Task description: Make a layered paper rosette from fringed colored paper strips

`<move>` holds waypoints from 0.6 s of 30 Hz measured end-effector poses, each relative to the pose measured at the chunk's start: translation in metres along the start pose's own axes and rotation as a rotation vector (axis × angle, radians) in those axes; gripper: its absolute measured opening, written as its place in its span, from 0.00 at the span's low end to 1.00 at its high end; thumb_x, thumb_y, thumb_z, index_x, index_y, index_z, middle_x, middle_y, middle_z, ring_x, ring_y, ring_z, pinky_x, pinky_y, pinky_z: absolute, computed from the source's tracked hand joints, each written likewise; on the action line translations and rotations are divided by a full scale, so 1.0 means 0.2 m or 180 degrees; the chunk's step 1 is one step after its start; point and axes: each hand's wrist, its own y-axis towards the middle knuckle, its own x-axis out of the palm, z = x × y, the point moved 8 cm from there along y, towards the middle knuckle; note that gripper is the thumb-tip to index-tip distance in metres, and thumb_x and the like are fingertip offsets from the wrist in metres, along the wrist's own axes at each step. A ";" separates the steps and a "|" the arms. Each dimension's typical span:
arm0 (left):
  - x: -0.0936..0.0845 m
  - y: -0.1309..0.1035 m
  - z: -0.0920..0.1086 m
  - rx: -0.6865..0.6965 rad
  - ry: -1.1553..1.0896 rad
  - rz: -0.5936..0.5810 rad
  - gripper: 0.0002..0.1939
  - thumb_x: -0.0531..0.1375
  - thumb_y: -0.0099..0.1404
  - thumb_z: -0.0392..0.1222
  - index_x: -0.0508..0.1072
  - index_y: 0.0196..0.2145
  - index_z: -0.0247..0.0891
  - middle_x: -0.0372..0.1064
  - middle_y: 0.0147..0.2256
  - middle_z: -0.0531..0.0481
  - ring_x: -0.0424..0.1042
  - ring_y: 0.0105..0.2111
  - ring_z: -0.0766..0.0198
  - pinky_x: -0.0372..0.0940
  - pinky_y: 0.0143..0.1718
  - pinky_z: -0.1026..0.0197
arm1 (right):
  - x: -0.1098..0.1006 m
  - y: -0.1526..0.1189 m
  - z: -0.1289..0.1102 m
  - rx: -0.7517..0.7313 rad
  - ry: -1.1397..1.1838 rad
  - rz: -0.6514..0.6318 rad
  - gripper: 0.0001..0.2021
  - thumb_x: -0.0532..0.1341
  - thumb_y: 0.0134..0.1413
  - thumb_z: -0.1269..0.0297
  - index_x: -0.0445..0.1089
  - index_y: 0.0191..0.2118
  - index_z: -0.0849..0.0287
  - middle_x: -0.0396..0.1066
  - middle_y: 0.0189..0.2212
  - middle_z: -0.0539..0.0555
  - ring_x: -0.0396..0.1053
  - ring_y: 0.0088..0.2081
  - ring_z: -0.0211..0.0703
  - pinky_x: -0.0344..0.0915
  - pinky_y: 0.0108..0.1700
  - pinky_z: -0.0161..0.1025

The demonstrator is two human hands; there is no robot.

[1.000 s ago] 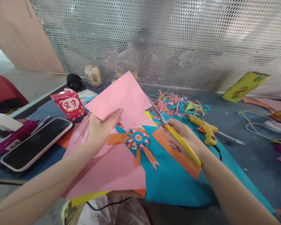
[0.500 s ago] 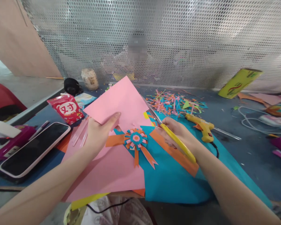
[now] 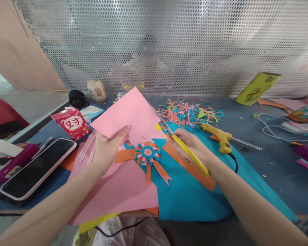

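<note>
My left hand (image 3: 109,147) pinches a pink sheet of paper (image 3: 133,112) by its lower left edge, thumb on top, and holds it up off the table. Yellow-handled scissors (image 3: 190,153) are gripped in my right hand (image 3: 192,145), their blades at the sheet's right edge. Whether the blades are closed is hard to see. Below the sheet lies a paper rosette (image 3: 148,153) in orange, blue and pink, with orange ribbon tails. It rests over large pink paper (image 3: 118,194) and blue paper (image 3: 190,201). An orange paper strip (image 3: 202,177) lies under my right hand.
A yellow glue gun (image 3: 219,136) lies to the right, near a pile of paper scraps (image 3: 190,112). On the left are a phone (image 3: 38,169), a purple power strip (image 3: 25,155) and a red packet (image 3: 72,123). A yellow tube (image 3: 259,89) leans against the perforated metal panel (image 3: 195,44).
The view has shifted slightly. The scissors and my right hand have moved a little left along the pink sheet's edge, while my left hand keeps the same grip.
</note>
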 end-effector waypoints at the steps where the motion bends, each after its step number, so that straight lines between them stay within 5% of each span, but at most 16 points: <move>1: -0.01 0.00 -0.01 0.0008 -0.0016 0.0049 0.09 0.67 0.51 0.44 0.72 0.25 0.38 0.69 0.21 0.53 0.68 0.20 0.63 0.66 0.22 0.60 | 0.00 -0.01 0.00 0.0047 0.0002 0.0012 0.20 0.61 0.44 0.45 0.54 0.26 0.54 0.49 0.15 0.40 0.48 0.15 0.31 0.45 0.17 0.34; 18: 0.02 -0.02 -0.01 -0.0030 0.0159 -0.0075 0.13 0.66 0.52 0.45 0.68 0.21 0.36 0.72 0.24 0.51 0.68 0.20 0.66 0.65 0.20 0.64 | -0.01 -0.01 -0.02 -0.0004 0.0011 0.0105 0.23 0.62 0.42 0.41 0.54 0.26 0.54 0.49 0.15 0.40 0.49 0.16 0.30 0.45 0.18 0.33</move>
